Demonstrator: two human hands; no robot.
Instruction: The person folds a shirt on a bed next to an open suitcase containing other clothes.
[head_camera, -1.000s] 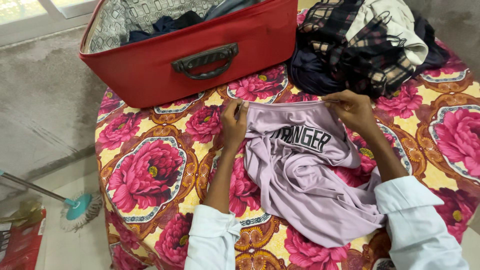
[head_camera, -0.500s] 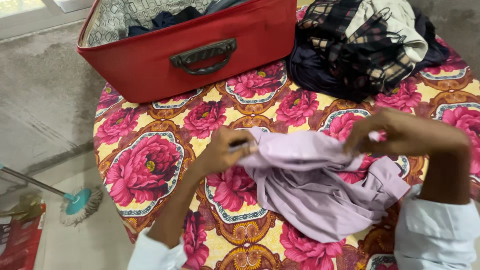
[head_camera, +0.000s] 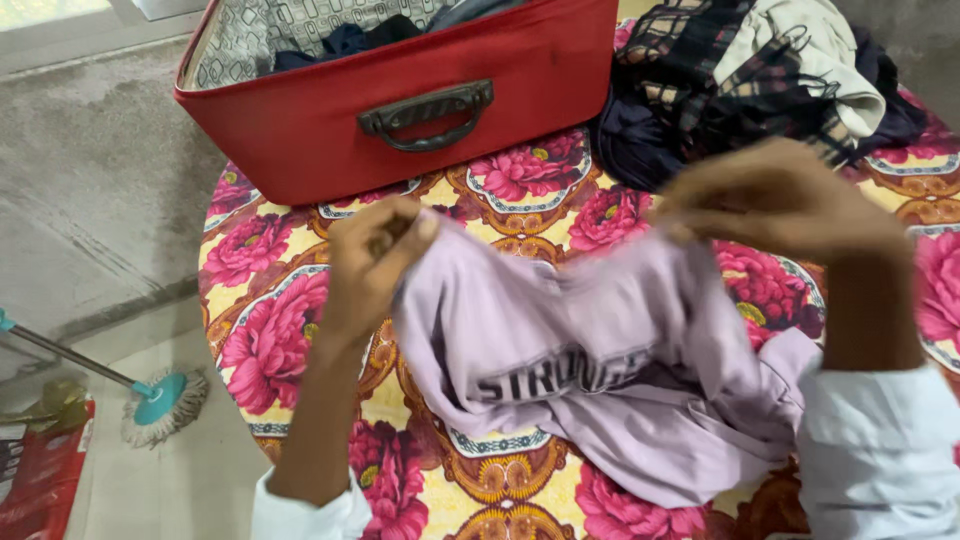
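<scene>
Both hands pinch lilac printed cotton T-shirt (head_camera: 560, 370) raised over floral-clothed table (head_camera: 300, 300): left hand (head_camera: 370, 262), right hand (head_camera: 770, 200), fingers pressed on fabric. Keep your edge taut, level.

I see one package only — a flat red packet (head_camera: 40, 475) with dark and white print, lying on the floor beyond the tabletop's left edge, partly cut off.
</scene>
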